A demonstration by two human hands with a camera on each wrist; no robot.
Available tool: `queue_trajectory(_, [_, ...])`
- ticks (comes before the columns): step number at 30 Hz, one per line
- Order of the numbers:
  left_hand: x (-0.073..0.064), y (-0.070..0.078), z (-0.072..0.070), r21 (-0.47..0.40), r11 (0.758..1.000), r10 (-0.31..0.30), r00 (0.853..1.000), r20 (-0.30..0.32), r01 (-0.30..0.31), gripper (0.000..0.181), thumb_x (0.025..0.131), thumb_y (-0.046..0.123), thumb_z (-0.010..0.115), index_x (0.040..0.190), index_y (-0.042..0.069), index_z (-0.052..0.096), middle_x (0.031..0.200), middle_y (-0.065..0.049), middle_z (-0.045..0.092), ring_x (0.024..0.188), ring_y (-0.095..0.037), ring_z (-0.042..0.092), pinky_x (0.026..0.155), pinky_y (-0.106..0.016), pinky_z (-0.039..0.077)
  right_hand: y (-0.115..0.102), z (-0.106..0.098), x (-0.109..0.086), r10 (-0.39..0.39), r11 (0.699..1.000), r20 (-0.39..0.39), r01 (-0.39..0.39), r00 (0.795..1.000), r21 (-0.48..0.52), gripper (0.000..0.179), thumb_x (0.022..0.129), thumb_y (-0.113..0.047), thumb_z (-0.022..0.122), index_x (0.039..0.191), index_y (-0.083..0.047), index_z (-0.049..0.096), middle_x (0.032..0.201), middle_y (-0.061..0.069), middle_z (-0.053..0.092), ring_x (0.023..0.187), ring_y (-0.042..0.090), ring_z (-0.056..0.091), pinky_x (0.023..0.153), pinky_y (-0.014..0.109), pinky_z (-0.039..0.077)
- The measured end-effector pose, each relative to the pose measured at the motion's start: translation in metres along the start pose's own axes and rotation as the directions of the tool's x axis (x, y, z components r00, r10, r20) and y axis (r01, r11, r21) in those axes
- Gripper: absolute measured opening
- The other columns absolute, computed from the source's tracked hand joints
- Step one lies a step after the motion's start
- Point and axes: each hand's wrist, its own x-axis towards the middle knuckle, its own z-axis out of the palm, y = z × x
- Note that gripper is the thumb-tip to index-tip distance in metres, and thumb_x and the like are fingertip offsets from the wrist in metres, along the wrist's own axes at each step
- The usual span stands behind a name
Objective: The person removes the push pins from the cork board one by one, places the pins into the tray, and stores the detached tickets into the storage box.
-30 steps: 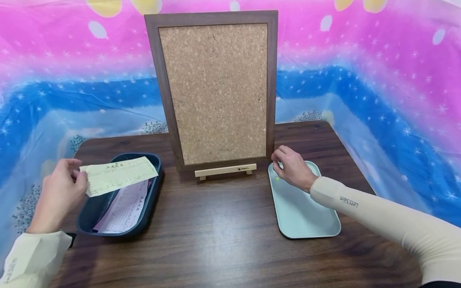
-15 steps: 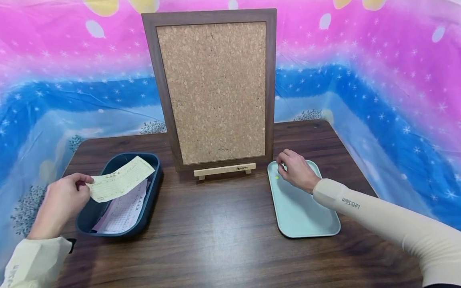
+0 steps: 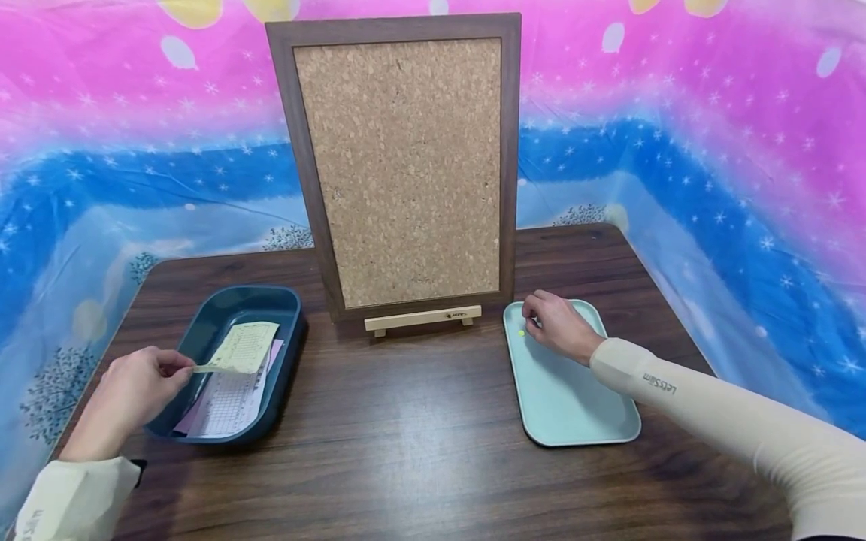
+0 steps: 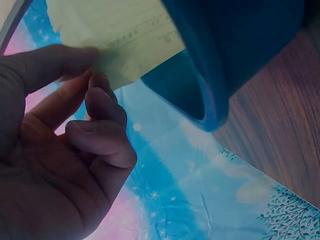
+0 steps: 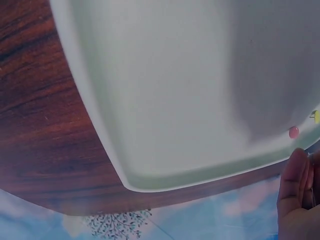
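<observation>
My left hand (image 3: 135,394) pinches one end of a pale yellow printed paper slip (image 3: 249,344) between thumb and fingers. The slip dips into a dark blue bin (image 3: 292,376), over white and pinkish-purple printed papers (image 3: 228,402). In the left wrist view, the slip (image 4: 140,30) passes behind the bin's edge. My right hand (image 3: 561,327) is over the far end of a pale green tray (image 3: 575,409), fingers bent towards the thumb. Near its fingers lie a small pink piece (image 5: 294,132) and a yellow one (image 5: 317,116). Whether its fingertips hold anything, I cannot tell.
A brown-framed cork board (image 3: 413,173) stands upright at the back centre on a small wooden stand (image 3: 422,319). All this sits on a dark wood table (image 3: 419,421). A pink and blue patterned cloth (image 3: 710,173) hangs behind and at both sides.
My left hand has moved down and right, lowering the yellow slip from above the bin into it. My right hand has shifted slightly down and right over the tray.
</observation>
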Motion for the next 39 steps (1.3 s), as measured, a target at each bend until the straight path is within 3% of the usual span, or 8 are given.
queue_trajectory(16, [-0.001,0.001,0.005,0.016,1.0,0.011,0.989,0.145,-0.014,0.018,0.088,0.01,0.064,0.098,-0.002,0.072,0.089,-0.017,0.065,0.071,-0.024,0.059,0.055,-0.038,0.046,0.003,0.007,-0.006,0.0,1.0,0.051,0.001,0.999,-0.023,0.008,0.08,0.0,0.065,0.082,-0.006,0.061,0.079,0.001,0.053,0.068,0.012,0.053,0.06,0.03,0.045])
queue_trajectory(25, [0.002,0.003,0.01,0.036,0.998,0.051,0.981,0.185,-0.059,0.017,0.087,0.009,0.065,0.097,-0.004,0.071,0.083,-0.011,0.066,0.069,-0.021,0.06,0.058,-0.042,0.048,0.004,0.012,-0.009,0.011,1.0,0.072,-0.009,0.997,-0.021,0.009,0.078,0.001,0.066,0.078,-0.006,0.061,0.076,0.0,0.053,0.066,0.012,0.052,0.059,0.03,0.045])
queue_trajectory(31, [0.004,0.004,0.009,0.033,0.998,0.036,0.97,0.241,-0.045,0.018,0.088,0.009,0.064,0.098,-0.004,0.07,0.088,-0.014,0.065,0.072,-0.022,0.059,0.059,-0.041,0.049,0.003,0.012,-0.009,0.02,1.0,0.07,-0.018,0.997,-0.025,0.01,0.078,0.001,0.066,0.078,-0.008,0.061,0.076,0.0,0.053,0.067,0.012,0.052,0.06,0.031,0.045])
queue_trajectory(35, [0.003,0.006,0.01,0.013,0.999,0.046,0.959,0.279,-0.052,0.023,0.09,0.014,0.061,0.101,-0.004,0.069,0.087,-0.01,0.065,0.066,-0.017,0.055,0.057,-0.037,0.045,0.003,0.012,-0.009,0.021,1.0,0.072,-0.019,0.997,-0.023,0.01,0.079,0.001,0.065,0.078,-0.008,0.061,0.076,0.0,0.053,0.066,0.012,0.051,0.059,0.031,0.044])
queue_trajectory(39, [0.002,0.01,0.012,0.005,0.998,0.053,0.961,0.27,-0.056,0.024,0.094,0.017,0.053,0.088,0.001,0.07,0.064,-0.001,0.055,0.053,-0.015,0.045,0.053,-0.034,0.037,0.002,0.011,-0.01,0.022,1.0,0.072,-0.02,0.997,-0.024,0.009,0.079,-0.001,0.064,0.079,-0.009,0.061,0.076,0.0,0.053,0.065,0.013,0.052,0.059,0.031,0.044])
